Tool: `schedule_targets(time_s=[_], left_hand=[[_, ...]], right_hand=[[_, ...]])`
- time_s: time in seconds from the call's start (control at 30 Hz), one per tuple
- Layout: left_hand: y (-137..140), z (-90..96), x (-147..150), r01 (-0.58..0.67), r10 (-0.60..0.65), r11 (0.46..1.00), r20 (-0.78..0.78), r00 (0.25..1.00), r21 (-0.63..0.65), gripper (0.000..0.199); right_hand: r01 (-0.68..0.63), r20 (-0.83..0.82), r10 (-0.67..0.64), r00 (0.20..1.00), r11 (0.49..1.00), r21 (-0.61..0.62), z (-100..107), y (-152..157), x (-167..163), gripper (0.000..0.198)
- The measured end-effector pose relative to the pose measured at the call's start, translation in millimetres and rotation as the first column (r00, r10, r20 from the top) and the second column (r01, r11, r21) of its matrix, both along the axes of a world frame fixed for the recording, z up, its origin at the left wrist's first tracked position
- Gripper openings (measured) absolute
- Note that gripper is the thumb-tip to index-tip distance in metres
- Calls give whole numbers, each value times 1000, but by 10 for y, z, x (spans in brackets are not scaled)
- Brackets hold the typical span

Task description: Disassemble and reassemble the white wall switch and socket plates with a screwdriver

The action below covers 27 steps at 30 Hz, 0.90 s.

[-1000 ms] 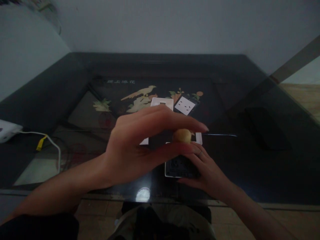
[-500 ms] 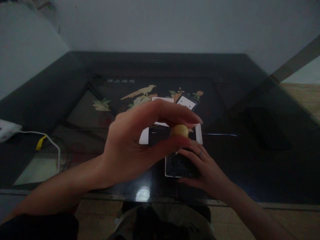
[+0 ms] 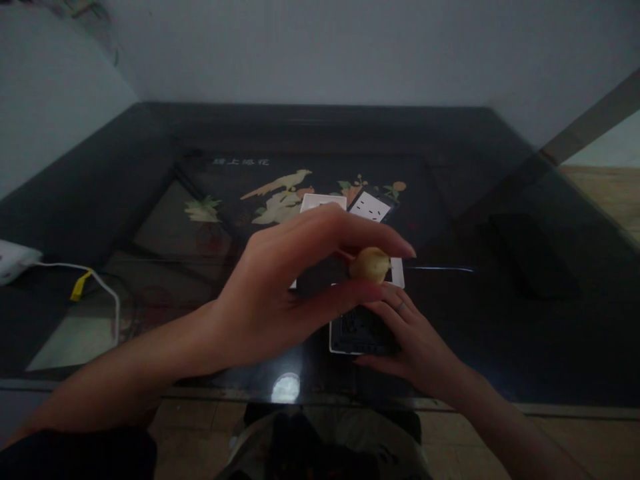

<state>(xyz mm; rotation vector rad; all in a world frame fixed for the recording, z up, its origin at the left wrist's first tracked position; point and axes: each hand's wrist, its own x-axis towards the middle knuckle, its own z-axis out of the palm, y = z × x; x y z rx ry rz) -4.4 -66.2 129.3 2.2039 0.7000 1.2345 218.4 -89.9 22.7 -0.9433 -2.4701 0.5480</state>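
Observation:
My left hand curls its thumb and fingers around the yellowish rounded handle of what looks like a screwdriver. The handle's end faces up at me, and its shaft is hidden. Below it lies a wall socket, back side up, showing black plastic in a white frame. My right hand, with a ring on one finger, grips this socket by its right side against the table. The tool's tip and where it meets the socket are hidden by my hands.
Behind my hands are a white frame and a socket plate with slots. A white charger with a cable and yellow tag sits at left. A dark flat object lies at right on the glossy black table.
My left hand has shifted slightly right, and its fingers have loosened and turned around the handle. The handle tilts a little more to the right. My right hand stays in place on the socket.

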Motion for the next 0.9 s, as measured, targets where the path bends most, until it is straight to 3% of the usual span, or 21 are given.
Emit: schedule_targets(time_s=[0.1,0.17,0.33,0.4,0.63,0.8,0.9], left_hand=[[-31,65,-6,77,-86,995,-129,988,-68,25],[-41,81,6,111,-117,993,-162,980,-46,25],[-13,9,40,-31,24,986,50,998,163,14],[3,-12,39,-48,36,980,63,997,192,13],[-10,48,23,62,-61,998,-103,993,-1,23],[-15,29,18,-72,74,985,-4,997,154,7],[5,-3,6,-122,118,979,39,992,162,8]], right_hand=[[8,-1,-8,1000,1000,5,-1,-1,1,73],[12,3,-12,1000,1000,1,-6,-4,5,74],[-1,-20,1,1000,1000,8,-22,-3,14,77],[-9,-17,9,1000,1000,19,-28,1,14,79],[1,-7,0,1000,1000,3,-45,7,18,84],[-24,-22,23,1000,999,-47,-17,9,24,94],[-26,-21,25,999,998,-55,-13,10,24,95]])
